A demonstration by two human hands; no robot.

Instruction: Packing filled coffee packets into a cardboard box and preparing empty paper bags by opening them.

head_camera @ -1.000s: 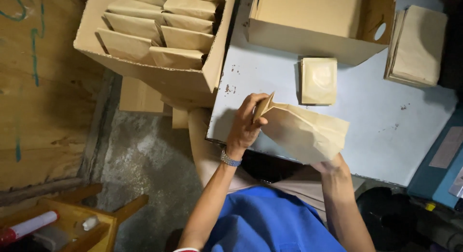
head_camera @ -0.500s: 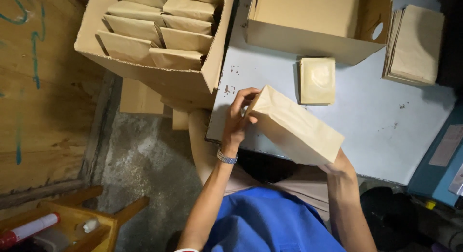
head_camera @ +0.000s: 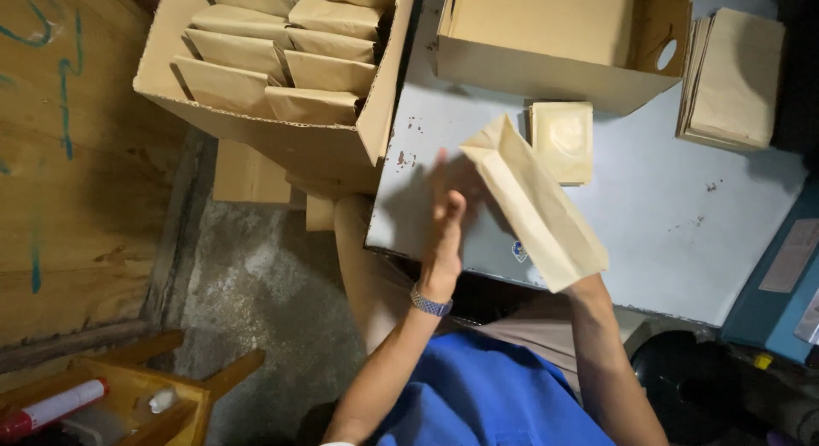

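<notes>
Bag [head_camera: 536, 209] of tan paper slants above the grey surface [head_camera: 682, 216], its lower end gripped by the right hand [head_camera: 589, 280] (mostly hidden behind it). The left hand [head_camera: 445, 233] is open, flat, fingers blurred, just beside the bag. A small packet stack [head_camera: 563, 141] lies behind; a carton [head_camera: 281, 113] of bags stands left.

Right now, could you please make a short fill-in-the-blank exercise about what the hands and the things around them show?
1. The right hand holds a tan paper ____ above the table.
2. The left hand wears a watch on its ____.
3. The open cardboard box on the left is packed with folded paper ____.
4. The small stack of flat square packets lies on the ____.

Missing words: bag; wrist; bags; table
</notes>
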